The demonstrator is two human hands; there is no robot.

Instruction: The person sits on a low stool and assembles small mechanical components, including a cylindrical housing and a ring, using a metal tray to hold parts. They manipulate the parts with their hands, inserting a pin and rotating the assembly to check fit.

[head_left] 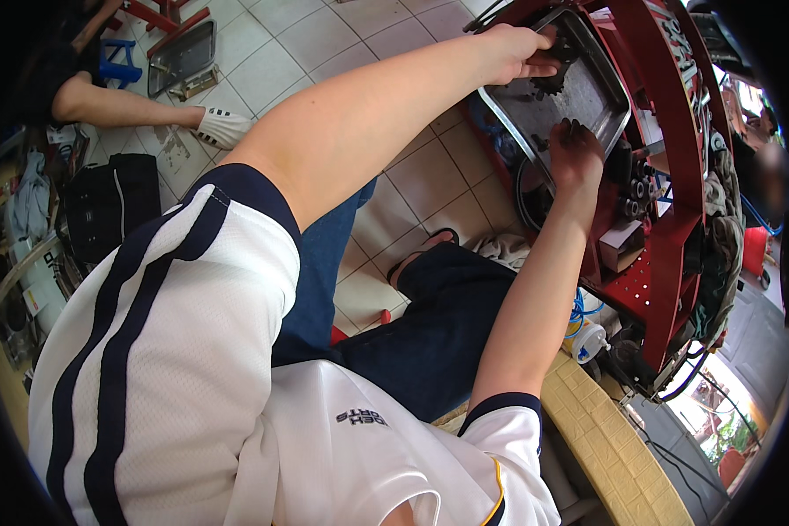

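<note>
In the upper right of the frame, a metal tray point(515, 112) rests by a red rack point(672, 105). At its upper part, the left hand point(519, 54) has its fingers against a dark toothed part point(550, 85); whether they grip it or only touch it, I cannot tell. Lower in the tray, the right hand point(577, 162) curls its darkened fingers, and their hold is unclear. Tiled floor point(412, 188) shows at upper centre.

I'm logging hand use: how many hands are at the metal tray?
2: the left hand at the upper-left side of the metal tray, the right hand at its lower side.
</note>
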